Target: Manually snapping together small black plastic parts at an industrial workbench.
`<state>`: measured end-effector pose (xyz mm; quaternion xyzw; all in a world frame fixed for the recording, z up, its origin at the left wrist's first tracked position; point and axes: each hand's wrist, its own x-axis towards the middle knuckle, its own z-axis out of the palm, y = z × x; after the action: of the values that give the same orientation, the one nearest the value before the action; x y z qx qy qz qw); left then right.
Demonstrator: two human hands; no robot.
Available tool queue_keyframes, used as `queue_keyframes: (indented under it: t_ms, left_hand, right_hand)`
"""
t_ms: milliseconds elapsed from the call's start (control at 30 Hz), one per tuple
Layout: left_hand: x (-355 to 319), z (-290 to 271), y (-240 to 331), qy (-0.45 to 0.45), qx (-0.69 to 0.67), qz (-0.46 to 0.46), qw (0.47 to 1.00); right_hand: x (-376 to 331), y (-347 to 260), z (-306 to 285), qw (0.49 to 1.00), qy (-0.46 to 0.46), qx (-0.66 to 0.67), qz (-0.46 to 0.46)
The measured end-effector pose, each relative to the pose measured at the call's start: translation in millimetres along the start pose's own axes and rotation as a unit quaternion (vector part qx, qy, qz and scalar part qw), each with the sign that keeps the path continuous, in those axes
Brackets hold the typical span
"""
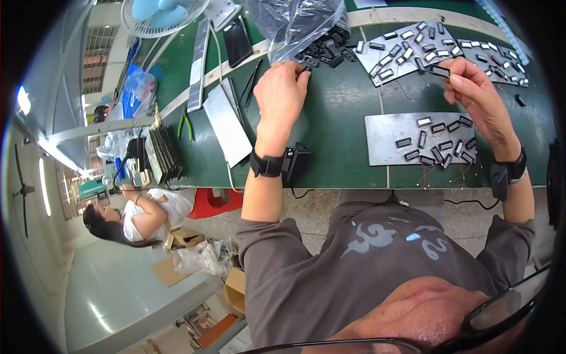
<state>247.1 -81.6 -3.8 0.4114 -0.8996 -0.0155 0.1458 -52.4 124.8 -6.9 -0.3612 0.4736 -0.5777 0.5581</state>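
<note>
From the head camera, the left hand [280, 88] reaches forward over the green bench [336, 130] to a heap of small black plastic frames [323, 52] that spills from under a crumpled clear plastic bag [298, 22]; its fingers are curled down with the tips at the near edge of the heap, touching or pinching one of the black pieces, though whether it truly has hold of one cannot be told from this angle. The right hand [480, 94] is raised above the bench to the right, thumb and forefinger pinched shut on a small rectangular part with a pale face [440, 71] (black-rimmed, like the others lying about). Just below that hand lies a grey metal plate [383, 141] carrying a loose row of similar small rectangular parts with thin red wires, and further back two more grey plates [407, 50] hold many such parts, well apart from the near plate. Both wrists wear dark bands with small black boxes attached. To the left of the left hand rest a pale flat panel [227, 124], green-handled pliers [184, 125] and a dark phone [237, 40]; a fan [162, 15] stands at the far edge. Another person sits at a further station on the left.
</note>
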Motion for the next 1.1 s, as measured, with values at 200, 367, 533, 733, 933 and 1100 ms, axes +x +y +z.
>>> queue_keyframes:
  t_ms: [200,367,533,733,933,1100]
  left_hand:
    - [1.0,-15.5,55.9,-0.019,-0.200,-0.003,0.980]
    - [8.2,-13.7,113.7,-0.069,-0.417,0.030,0.906]
    - [3.5,4.2,133.6,-0.085,-0.497,0.017,0.864]
    - [-0.2,14.9,137.3,-0.118,-0.614,-0.023,0.780]
    - [-2.5,21.6,134.3,-0.154,-0.677,-0.034,0.719]
    - [-6.4,22.1,137.1,-0.160,-0.704,-0.047,0.690]
  right_hand:
    - [-3.4,-5.1,11.6,0.999,0.047,0.007,-0.003]
    - [1.9,-6.1,12.4,0.998,0.010,0.058,-0.034]
    - [0.7,-6.4,13.2,0.993,-0.010,0.097,-0.068]
    - [0.8,-2.0,8.1,0.992,-0.033,0.104,-0.060]
    - [3.0,-1.3,6.9,0.993,-0.038,0.111,-0.031]
    - [2.2,-0.4,12.1,0.989,-0.034,0.143,-0.001]
